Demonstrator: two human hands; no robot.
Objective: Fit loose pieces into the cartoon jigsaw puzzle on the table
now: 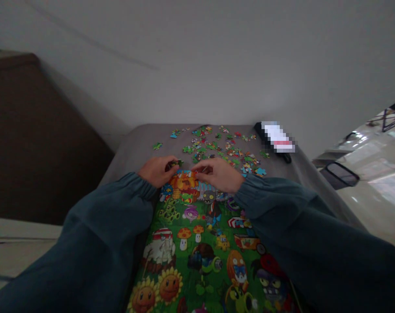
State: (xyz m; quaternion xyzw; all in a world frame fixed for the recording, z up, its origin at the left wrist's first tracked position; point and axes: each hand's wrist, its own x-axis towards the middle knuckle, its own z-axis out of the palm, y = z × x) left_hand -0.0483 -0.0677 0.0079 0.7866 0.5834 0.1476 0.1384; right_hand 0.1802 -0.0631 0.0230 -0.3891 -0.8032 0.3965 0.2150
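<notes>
A cartoon jigsaw puzzle [200, 237], largely put together, reaches from the bottom of the view up to my hands. My left hand [160, 169] is at its top left corner, thumb and finger closed on a green puzzle piece [177, 163]. On the right, my right hand [218, 172] bends over the top edge, by the orange pumpkin picture. Its fingertips are pinched together and touch that edge; whatever is between them is too small to make out. Just beyond both hands, many loose puzzle pieces [213, 146] are scattered.
The puzzle and pieces rest on a grey cloth-covered table [132, 148] against a pale wall [197, 65]. A phone [277, 137] with a lit, blurred screen lies at the back right. To the left stands a dark brown piece of furniture [37, 143]. Shiny floor [373, 182] shows at right.
</notes>
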